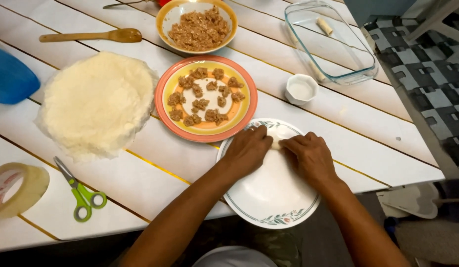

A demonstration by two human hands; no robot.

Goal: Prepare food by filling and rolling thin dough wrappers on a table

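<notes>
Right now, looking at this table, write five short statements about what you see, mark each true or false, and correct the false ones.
1. Both hands, the left hand and the right hand, rest on a wrapper lying on the white plate. True.
2. The green scissors lie inside the glass dish. False: they lie on the table, left of the white plate.
3. The orange-rimmed plate holds small lumps of filling. True.
4. The wooden spoon stands in the bowl of filling. False: it lies on the table beside it.
5. The glass dish is full to the brim. False: it holds only a few rolls.
</notes>
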